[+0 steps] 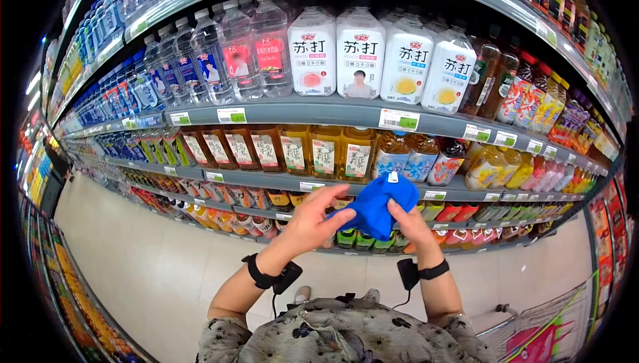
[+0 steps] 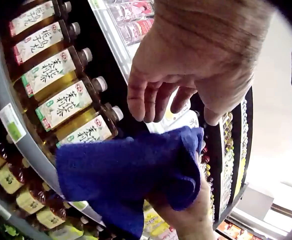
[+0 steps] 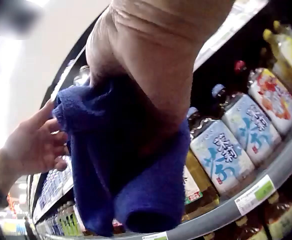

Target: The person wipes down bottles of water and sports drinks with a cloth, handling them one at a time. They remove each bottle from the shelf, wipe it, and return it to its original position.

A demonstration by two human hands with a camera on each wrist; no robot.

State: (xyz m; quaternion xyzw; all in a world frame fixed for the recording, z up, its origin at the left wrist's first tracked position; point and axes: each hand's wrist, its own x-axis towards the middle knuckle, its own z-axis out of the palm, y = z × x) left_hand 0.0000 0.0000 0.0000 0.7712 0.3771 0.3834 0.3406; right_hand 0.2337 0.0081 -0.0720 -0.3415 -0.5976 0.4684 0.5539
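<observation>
A folded, fuzzy blue cloth (image 1: 378,204) with a small white tag hangs in front of the drink shelves. My right hand (image 1: 414,227) grips it from its right side, thumb over the near face. In the right wrist view folds of the cloth (image 3: 93,160) hide most of those fingers. Just left of it is my left hand (image 1: 311,220), its fingers loosely bent and thumb tip beside the cloth's edge. From the left wrist view, the left fingers (image 2: 158,100) hang over the cloth (image 2: 121,167) with nothing between them.
Shelves of bottles rise ahead: white soda bottles (image 1: 359,56) above, amber tea bottles (image 1: 326,153) at cloth height. A grey shelf edge (image 1: 279,111) with price labels runs across. A shopping cart (image 1: 542,330) stands at lower right on the pale tiled floor (image 1: 153,243).
</observation>
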